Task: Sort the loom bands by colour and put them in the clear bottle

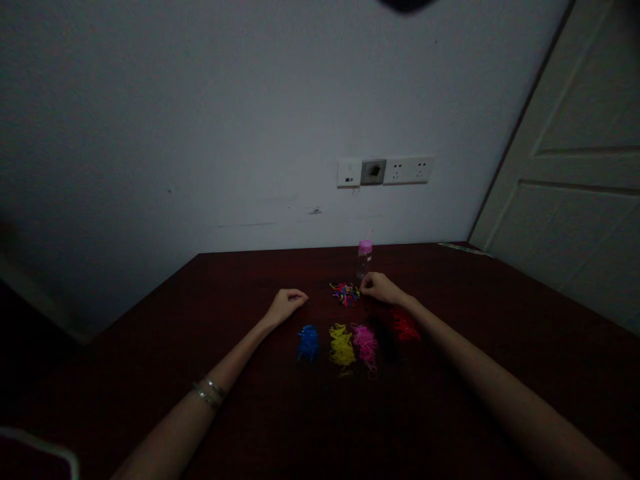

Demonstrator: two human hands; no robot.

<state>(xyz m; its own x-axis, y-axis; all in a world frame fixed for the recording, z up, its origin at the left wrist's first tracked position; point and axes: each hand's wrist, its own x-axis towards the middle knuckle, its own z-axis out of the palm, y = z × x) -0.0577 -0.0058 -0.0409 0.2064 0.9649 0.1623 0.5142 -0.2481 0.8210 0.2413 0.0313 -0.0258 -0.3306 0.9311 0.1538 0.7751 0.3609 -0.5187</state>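
Note:
My right hand is at the right edge of a small mixed pile of coloured rubber bands, thumb and fingertips pinched together. Whatever is between them is too small to make out. My left hand rests left of that pile, fingers curled and pressed to the thumb; I cannot tell if it holds anything. Nearer to me lie sorted piles: blue bands, yellow bands, pink bands and red bands, the red partly behind my right forearm. A dark patch between pink and red is too dim to identify.
Just behind my right hand stands a clear bottle with a pink lid. The dark red-brown table meets a pale wall carrying sockets. A flat strip lies at the back right edge, near a white door.

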